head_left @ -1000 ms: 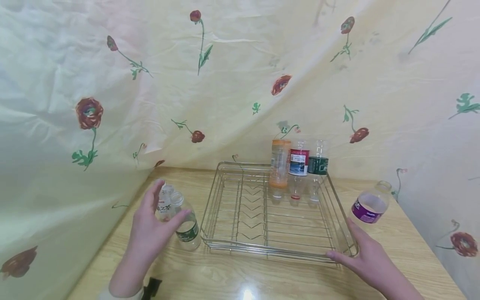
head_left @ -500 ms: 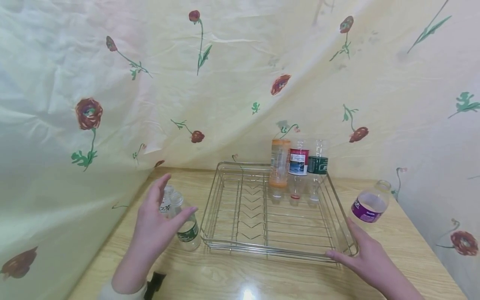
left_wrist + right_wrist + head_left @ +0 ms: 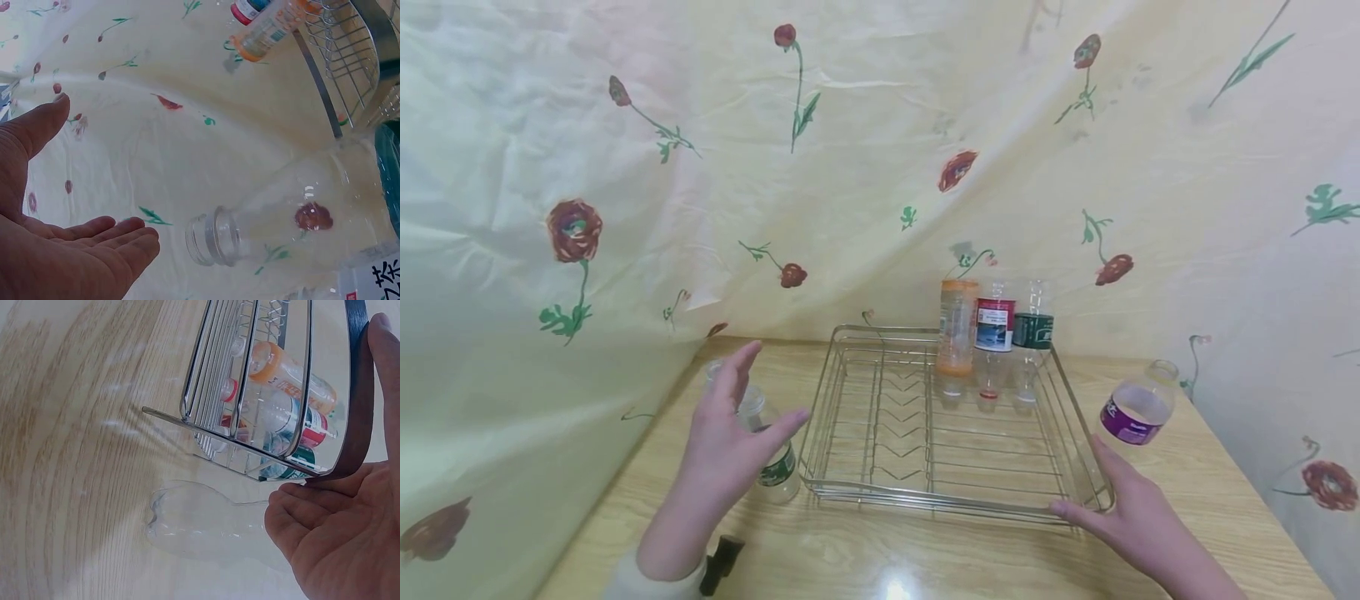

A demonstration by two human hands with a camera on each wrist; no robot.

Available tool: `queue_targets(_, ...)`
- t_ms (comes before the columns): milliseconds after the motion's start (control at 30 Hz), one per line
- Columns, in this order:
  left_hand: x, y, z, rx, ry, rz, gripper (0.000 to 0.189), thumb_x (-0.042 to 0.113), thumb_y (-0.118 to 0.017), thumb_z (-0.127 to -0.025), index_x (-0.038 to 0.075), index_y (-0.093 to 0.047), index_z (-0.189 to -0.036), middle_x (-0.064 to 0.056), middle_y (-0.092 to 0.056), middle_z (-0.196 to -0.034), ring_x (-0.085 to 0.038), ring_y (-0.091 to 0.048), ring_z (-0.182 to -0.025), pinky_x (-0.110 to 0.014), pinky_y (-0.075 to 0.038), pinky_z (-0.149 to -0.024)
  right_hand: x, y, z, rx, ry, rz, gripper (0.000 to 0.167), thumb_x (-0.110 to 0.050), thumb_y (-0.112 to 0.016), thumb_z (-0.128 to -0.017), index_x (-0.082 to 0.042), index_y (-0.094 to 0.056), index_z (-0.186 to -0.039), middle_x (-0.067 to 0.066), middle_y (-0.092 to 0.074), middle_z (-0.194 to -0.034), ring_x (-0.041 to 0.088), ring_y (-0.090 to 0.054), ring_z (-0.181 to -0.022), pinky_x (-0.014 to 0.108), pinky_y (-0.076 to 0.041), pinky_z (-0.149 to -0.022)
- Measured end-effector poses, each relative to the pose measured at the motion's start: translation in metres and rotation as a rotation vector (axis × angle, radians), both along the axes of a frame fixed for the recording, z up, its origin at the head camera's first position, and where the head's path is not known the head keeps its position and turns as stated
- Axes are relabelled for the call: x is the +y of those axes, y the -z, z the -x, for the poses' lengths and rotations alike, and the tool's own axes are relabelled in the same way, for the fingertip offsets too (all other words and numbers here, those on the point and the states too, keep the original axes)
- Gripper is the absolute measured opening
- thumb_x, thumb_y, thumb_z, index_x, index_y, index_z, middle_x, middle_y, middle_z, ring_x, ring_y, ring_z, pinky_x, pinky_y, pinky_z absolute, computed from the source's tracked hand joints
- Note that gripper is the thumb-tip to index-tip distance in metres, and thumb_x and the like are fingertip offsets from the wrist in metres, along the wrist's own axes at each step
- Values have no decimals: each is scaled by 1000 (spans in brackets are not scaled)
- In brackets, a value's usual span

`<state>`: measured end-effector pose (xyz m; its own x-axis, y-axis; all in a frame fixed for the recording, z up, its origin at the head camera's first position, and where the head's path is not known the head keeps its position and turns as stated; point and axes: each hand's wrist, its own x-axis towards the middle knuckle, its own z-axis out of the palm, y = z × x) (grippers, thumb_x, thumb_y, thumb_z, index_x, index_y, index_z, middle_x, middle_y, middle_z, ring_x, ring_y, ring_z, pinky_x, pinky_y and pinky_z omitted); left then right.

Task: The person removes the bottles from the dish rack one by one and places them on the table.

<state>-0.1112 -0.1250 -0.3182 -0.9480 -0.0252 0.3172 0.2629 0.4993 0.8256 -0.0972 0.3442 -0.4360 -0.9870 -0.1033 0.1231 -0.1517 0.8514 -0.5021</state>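
My left hand (image 3: 722,458) is raised, thumb and fingers spread apart and holding nothing. Just beyond it stand two uncapped clear plastic bottles: a green-labelled bottle (image 3: 778,472) and another bottle (image 3: 712,367), mostly hidden by the hand. In the left wrist view, a bottle neck (image 3: 215,236) lies a short gap from the fingertips. My right hand (image 3: 1138,521) grips the front right corner of a metal wire dish rack (image 3: 936,501), thumb on the front rim and fingers along the right side. Right behind that hand is an open purple-labelled bottle (image 3: 1129,423).
Three bottles stand upside down at the rack's back right: an orange bottle (image 3: 957,329), a red-labelled bottle (image 3: 995,325) and another green-labelled bottle (image 3: 1033,331). A flowered cloth (image 3: 850,167) hangs behind and beside the wooden table (image 3: 820,550).
My left hand has shifted right, across the front of the two bottles, covering more of the rear one. My right hand and the rack have stayed in place.
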Motion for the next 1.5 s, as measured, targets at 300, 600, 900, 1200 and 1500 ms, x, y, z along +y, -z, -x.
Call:
queue_targets(300,12,-3,5,18,62,-29,91,33,-87,-83,17,-35,-156,-4,-34,-160,-38,-29,-146,-55,-30,-115,-1,0,0,0,2,-1,119,-54,-82,-81,17,-18,-153,46,-30,-147,67,-35,-126,77,-36,-96)
queue_targets(600,23,-5,9,1,93,-31,94,40,-87,-81,16,-36,-156,-2,-36,-159,-34,-33,-145,-49,-30,-116,-1,-1,1,-5,5,-12,119,-55,-82,-81,17,-20,-152,46,-31,-147,67,-34,-126,77,-36,-96)
queue_targets(900,36,-7,14,-40,125,-63,92,40,-87,-81,15,-38,-155,1,-42,-154,-31,-37,-142,-46,-33,-116,-2,0,0,-11,5,-8,119,-55,-82,-81,16,-18,-153,45,-30,-147,67,-34,-127,77,-35,-96)
queue_targets(1200,51,-6,20,-44,145,-54,86,34,-87,-83,17,-40,-153,3,-46,-151,-26,-41,-140,-43,-35,-114,-1,-3,-1,-16,3,-15,118,-54,-81,-82,17,-19,-153,45,-30,-147,67,-34,-126,78,-36,-96)
queue_targets(1500,65,-5,28,-37,173,-61,86,33,-87,-82,13,-41,-152,-1,-46,-152,-23,-42,-138,-40,-36,-114,-1,-5,0,-4,1,-32,116,-52,-83,-82,18,-21,-151,47,-31,-146,68,-35,-125,77,-36,-96)
